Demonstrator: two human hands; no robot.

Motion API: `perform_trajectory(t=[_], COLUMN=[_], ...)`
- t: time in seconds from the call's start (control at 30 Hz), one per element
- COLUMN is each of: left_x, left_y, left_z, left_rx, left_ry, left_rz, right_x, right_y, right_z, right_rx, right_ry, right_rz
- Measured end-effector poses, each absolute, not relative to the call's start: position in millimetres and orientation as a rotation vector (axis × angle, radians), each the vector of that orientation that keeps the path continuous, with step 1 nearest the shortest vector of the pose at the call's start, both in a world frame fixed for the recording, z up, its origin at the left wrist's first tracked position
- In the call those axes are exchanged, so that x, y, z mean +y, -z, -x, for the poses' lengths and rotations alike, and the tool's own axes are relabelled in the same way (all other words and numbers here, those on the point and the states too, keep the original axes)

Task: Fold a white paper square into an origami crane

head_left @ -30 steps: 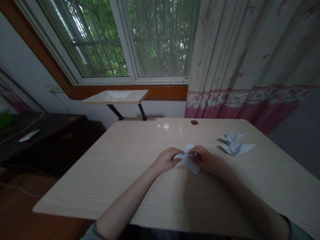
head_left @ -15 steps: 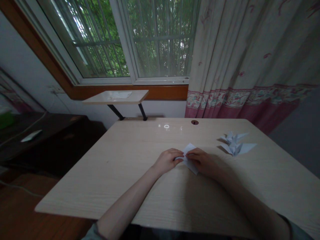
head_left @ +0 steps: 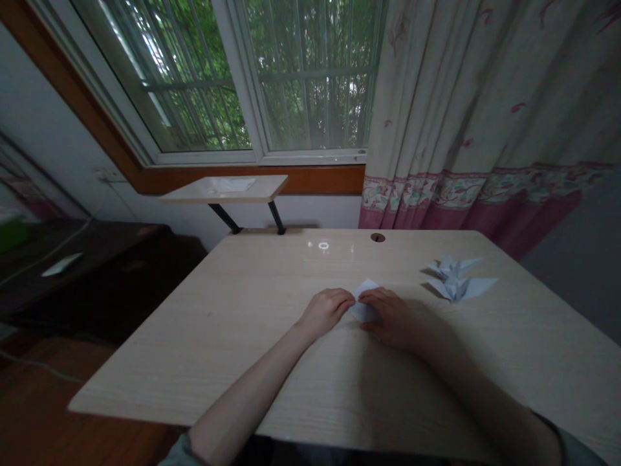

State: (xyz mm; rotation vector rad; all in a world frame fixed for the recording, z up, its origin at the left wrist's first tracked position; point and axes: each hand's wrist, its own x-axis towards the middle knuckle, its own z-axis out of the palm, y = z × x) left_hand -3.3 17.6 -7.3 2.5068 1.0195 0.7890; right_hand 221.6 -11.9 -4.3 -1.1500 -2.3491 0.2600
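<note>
A small folded piece of white paper (head_left: 363, 313) lies on the table between my two hands. Its left edge is pinched in the closed fingers of my left hand (head_left: 328, 309). From the right, my right hand (head_left: 391, 316) grips the same paper, index finger near its middle and thumb at its near edge. The right hand covers part of the paper. Off to the right rest two folded paper cranes, the nearer crane (head_left: 456, 288) with its wings spread and the farther crane (head_left: 449, 265) just behind it.
The pale wooden table (head_left: 233, 323) has a round cable hole (head_left: 378, 237) at its back edge. A small raised shelf (head_left: 194, 193) with white paper (head_left: 235, 185) stands at the back left. The curtain (head_left: 436, 129) hangs behind the table, beside a barred window (head_left: 310, 84).
My right thumb and lower fingers have shifted over the paper's near part, and its near corner no longer sticks out. My left fingers have closed together at the paper's edge.
</note>
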Motion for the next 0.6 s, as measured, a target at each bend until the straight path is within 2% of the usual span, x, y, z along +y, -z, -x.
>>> perform_trajectory(t=[0.6], left_x=[14], left_y=[-4], left_z=[8], left_rx=[0.963], left_ry=[-0.734], left_rz=[-2.592], right_x=[-18], right_y=[0], right_z=[-218], right_rx=[-2.387], right_ry=[-0.202], right_rz=[1.145])
